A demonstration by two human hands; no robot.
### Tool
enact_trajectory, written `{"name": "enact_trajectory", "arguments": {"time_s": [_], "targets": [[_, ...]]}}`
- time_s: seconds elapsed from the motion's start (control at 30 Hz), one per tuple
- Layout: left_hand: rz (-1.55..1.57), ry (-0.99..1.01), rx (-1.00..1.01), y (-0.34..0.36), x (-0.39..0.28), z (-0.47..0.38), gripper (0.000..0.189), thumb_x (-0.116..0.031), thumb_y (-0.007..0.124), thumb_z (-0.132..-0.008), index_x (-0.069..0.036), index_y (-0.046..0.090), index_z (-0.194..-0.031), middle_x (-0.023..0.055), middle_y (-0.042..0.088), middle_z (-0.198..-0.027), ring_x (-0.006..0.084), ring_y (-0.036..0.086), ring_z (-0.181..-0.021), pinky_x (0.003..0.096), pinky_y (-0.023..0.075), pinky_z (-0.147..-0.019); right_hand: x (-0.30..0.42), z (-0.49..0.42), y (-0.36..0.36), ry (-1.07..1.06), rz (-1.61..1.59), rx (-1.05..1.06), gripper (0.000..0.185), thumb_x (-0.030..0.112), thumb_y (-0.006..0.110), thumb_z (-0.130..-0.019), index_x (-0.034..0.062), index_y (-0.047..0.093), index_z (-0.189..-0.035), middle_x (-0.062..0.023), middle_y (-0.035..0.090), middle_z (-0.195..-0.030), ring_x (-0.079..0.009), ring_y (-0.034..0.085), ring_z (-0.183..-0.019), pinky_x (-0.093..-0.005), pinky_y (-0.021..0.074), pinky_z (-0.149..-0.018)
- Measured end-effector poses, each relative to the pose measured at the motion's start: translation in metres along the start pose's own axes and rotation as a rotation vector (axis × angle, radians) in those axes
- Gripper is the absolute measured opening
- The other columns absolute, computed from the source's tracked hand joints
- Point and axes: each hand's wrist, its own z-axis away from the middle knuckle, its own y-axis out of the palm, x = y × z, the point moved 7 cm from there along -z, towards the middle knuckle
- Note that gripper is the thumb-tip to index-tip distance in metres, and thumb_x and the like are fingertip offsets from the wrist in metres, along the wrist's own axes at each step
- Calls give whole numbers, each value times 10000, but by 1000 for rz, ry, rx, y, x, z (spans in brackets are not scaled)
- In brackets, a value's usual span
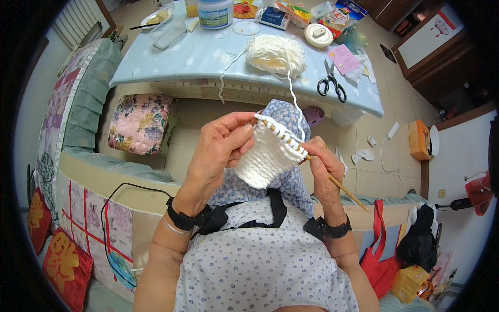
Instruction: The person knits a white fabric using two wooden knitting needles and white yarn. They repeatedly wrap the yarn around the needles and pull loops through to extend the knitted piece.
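Note:
A white knitted piece hangs over my lap from a wooden knitting needle, with a row of loops along the needle. My left hand pinches the piece's upper left corner near the needle's end between thumb and fingers. On the right, my right hand grips the needle and the knitting's edge, and the needle's long end sticks out below it. From a ball of thick white yarn on the table, a strand runs down to the knitting by my right hand. My right fingertips are partly hidden behind the work.
Black-handled scissors lie near the front edge of the table. A pink card, a round white lid and food packets stand behind them. A flower-covered stool is at left; a sofa surrounds me.

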Motion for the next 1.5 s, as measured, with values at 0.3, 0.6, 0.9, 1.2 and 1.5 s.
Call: {"name": "enact_trajectory", "arguments": {"time_s": [0.3, 0.6, 0.9, 1.2, 1.5], "targets": [[-15, 2, -37, -4, 5, 4, 246, -159, 567, -931, -42, 588, -1146, -58, 491, -653, -18, 272, -464, 152, 168, -399, 9, 2, 4, -106, 203, 54, 234, 30, 522, -873, -22, 646, -1065, -55, 584, -798, -165, 502, -764, -291, 407, -685], [11, -131, -8, -3, 8, 4, 244, -154, 568, -934, 0, 592, -1122, -55, 491, -653, -18, 330, -490, 144, 209, -406, -11, 3, -1, 54, -37, 29, 248, 89, 492, -913, -41, 637, -1067, -71, 587, -868, -145, 525, -795, -277, 423, -737], [-115, -102, 44, 3, 13, 6, 216, -167, 582, -922, -36, 618, -1089, -64, 506, -656, -23, 315, -485, 152, 188, -411, -37, 1, 3, 287, -408, 19, 356, 255, 458, -970, -54, 635, -989, -67, 603, -929, -131, 524, -901, -292, 379, -866], [-148, -97, -18, -7, 14, 11, 199, -172, 636, -871, -34, 653, -1014, -71, 542, -706, -23, 349, -541, 168, 220, -445, -49, 0, 7, 387, -696, -136, 370, 318, 467, -980, -9, 618, -1063, -87, 652, -1025, -149, 597, -957, -312, 443, -882], [-302, 101, -134, -10, -5, 10, 183, -117, 695, -829, -15, 660, -977, -66, 589, -771, -6, 428, -630, 154, 332, -560, -48, -2, 22, 432, -808, -95, 338, 318, 490, -977, 12, 615, -1048, -49, 641, -974, -118, 581, -909, -305, 442, -856]]}}
